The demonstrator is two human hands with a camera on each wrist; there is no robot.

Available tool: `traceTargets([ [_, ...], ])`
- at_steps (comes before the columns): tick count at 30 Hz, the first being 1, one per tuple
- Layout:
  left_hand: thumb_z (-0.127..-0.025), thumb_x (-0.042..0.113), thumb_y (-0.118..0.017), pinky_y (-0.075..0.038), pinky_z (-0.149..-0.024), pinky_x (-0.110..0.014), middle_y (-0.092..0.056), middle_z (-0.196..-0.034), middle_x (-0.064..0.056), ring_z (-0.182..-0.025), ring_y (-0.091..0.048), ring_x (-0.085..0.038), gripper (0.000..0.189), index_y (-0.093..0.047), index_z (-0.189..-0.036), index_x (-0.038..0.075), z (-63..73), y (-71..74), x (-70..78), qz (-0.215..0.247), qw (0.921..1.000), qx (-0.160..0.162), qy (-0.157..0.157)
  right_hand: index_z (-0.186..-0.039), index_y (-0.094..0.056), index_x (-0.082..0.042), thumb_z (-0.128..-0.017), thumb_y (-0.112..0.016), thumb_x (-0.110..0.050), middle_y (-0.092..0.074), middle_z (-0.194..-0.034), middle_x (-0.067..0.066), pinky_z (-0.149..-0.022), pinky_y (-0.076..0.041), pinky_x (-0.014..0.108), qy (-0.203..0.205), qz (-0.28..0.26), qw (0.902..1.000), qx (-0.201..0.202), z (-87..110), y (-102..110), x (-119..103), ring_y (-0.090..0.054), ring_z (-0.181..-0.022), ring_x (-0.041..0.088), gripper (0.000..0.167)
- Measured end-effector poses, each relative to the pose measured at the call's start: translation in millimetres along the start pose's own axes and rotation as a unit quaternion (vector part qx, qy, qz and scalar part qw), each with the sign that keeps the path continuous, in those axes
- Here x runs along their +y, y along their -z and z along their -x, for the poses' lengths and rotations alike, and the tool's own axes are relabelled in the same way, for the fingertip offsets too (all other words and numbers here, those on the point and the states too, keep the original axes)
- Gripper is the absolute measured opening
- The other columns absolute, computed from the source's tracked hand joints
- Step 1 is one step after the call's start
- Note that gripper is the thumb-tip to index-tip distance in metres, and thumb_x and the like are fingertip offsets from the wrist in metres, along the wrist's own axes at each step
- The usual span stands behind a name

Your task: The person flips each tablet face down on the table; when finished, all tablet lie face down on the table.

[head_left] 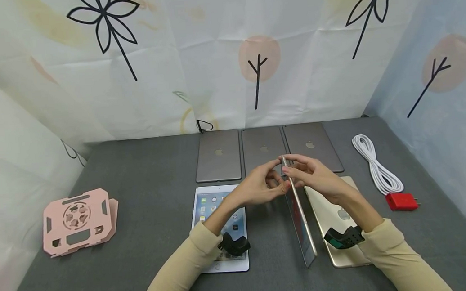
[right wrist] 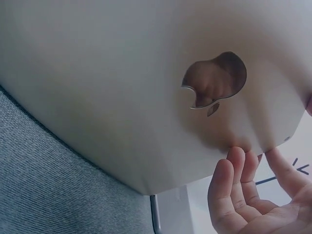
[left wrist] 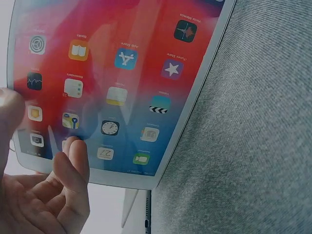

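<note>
A tablet (head_left: 300,217) stands on its long edge between my two hands, its lit screen turned left and its gold back right. My left hand (head_left: 257,184) holds the far end from the screen side; in the left wrist view its bent fingertips lie against the tablet's screen (left wrist: 97,87), with the thumb by the edge. From the back side my right hand (head_left: 320,180) grips the same end. In the right wrist view, its fingers reach the edge of the gold back (right wrist: 122,107). A white tablet (head_left: 205,206) lies screen up under my left forearm.
Right of the upright tablet, a gold tablet (head_left: 323,211) lies face down. Three grey Apple devices (head_left: 218,160) form a row at the back. A pink slotted stand (head_left: 93,211) is at far left; a coiled white cable (head_left: 374,162) and red charger (head_left: 401,201) are at right.
</note>
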State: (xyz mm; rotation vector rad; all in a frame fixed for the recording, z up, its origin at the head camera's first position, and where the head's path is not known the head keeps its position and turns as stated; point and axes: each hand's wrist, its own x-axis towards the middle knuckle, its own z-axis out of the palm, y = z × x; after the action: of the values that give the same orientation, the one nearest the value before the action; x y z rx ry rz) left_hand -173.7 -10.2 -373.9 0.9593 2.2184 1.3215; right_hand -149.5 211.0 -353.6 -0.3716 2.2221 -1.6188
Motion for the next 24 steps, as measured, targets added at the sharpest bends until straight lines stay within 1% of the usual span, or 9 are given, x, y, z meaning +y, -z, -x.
traceTargets([
  [1,-0.076,0.091,-0.045,-0.056,-0.074,-0.022,-0.073,-0.11,-0.013,-0.085,-0.069,-0.004,0.128,-0.017,-0.163,0.0,0.6,0.8,0.8,0.001,1.0,-0.002,0.002,-0.159,-0.035,-0.007,-0.108,-0.052,-0.029,-0.056,-0.132,0.027,-0.092,-0.054,0.041,0.0,0.002,1.0,-0.001,-0.5,0,0,-0.062,-0.103,0.018,0.058],
  [3,-0.07,0.094,-0.043,-0.056,-0.076,-0.022,-0.073,-0.111,-0.013,-0.086,-0.069,-0.004,0.134,-0.016,-0.163,0.001,1.7,2.4,2.3,0.004,1.0,-0.003,0.003,-0.161,-0.032,-0.011,-0.108,-0.052,-0.03,-0.058,-0.129,0.025,-0.092,-0.053,0.043,-0.002,0.004,1.0,-0.002,-1.7,-2,1,-0.063,-0.103,0.019,0.059],
  [6,-0.077,0.088,-0.048,-0.056,-0.082,-0.022,-0.073,-0.111,-0.013,-0.088,-0.07,-0.006,0.126,-0.016,-0.163,0.003,3.4,5.6,3.9,0.004,1.0,-0.002,-0.005,-0.164,-0.023,-0.018,-0.109,-0.05,-0.033,-0.058,-0.125,0.023,-0.094,-0.052,0.042,-0.011,0.01,0.9999,-0.006,-3.1,-4,3,-0.064,-0.102,0.02,0.063],
  [8,-0.084,0.081,-0.054,-0.057,-0.082,-0.023,-0.074,-0.11,-0.012,-0.09,-0.072,-0.01,0.116,-0.017,-0.164,0.005,4.9,8.3,5.1,0.006,1.0,-0.003,-0.006,-0.165,-0.018,-0.019,-0.109,-0.049,-0.037,-0.056,-0.129,0.024,-0.096,-0.052,0.043,-0.022,0.017,0.9995,-0.013,-3.9,-5,4,-0.063,-0.105,0.021,0.066],
  [12,-0.093,0.06,-0.065,-0.061,-0.077,-0.033,-0.074,-0.109,-0.012,-0.094,-0.075,-0.026,0.1,-0.018,-0.164,0.009,9.3,15.5,8.3,0.033,0.9992,-0.017,0.015,-0.165,-0.016,-0.012,-0.108,-0.048,-0.042,-0.049,-0.144,0.029,-0.1,-0.053,0.047,-0.047,0.032,0.9975,-0.043,-5.0,-6,9,-0.062,-0.117,0.027,0.072],
  [15,-0.096,0.043,-0.069,-0.062,-0.076,-0.042,-0.073,-0.113,-0.013,-0.098,-0.074,-0.032,0.089,-0.02,-0.164,0.01,13.1,21.7,10.1,0.054,0.9975,-0.03,0.035,-0.163,-0.021,-0.006,-0.107,-0.052,-0.04,-0.049,-0.145,0.03,-0.099,-0.055,0.046,-0.053,0.045,0.9948,-0.074,-6.2,-5,16,-0.062,-0.122,0.031,0.072],
  [19,-0.098,0.027,-0.068,-0.061,-0.079,-0.04,-0.074,-0.114,-0.015,-0.1,-0.074,-0.031,0.082,-0.021,-0.163,0.01,17.1,29.3,8.5,0.05,0.9969,-0.046,0.04,-0.161,-0.028,-0.004,-0.105,-0.058,-0.037,-0.054,-0.133,0.024,-0.091,-0.054,0.038,-0.053,0.076,0.9902,-0.105,-7.7,-3,27,-0.066,-0.115,0.026,0.072],
  [21,-0.098,0.023,-0.069,-0.061,-0.082,-0.036,-0.075,-0.114,-0.015,-0.101,-0.074,-0.028,0.082,-0.021,-0.163,0.009,18.8,32.3,6.3,0.044,0.997,-0.05,0.04,-0.16,-0.029,-0.003,-0.103,-0.061,-0.037,-0.054,-0.133,0.022,-0.091,-0.051,0.035,-0.054,0.089,0.9882,-0.112,-8.0,-3,31,-0.065,-0.113,0.024,0.074],
  [24,-0.098,0.02,-0.069,-0.059,-0.091,-0.033,-0.075,-0.116,-0.016,-0.105,-0.074,-0.023,0.081,-0.021,-0.162,0.007,22.4,36.2,2.9,0.047,0.9964,-0.057,0.043,-0.16,-0.03,-0.002,-0.101,-0.065,-0.036,-0.051,-0.137,0.024,-0.092,-0.05,0.036,-0.054,0.099,0.9868,-0.116,-7.7,-3,34,-0.063,-0.117,0.026,0.076],
])
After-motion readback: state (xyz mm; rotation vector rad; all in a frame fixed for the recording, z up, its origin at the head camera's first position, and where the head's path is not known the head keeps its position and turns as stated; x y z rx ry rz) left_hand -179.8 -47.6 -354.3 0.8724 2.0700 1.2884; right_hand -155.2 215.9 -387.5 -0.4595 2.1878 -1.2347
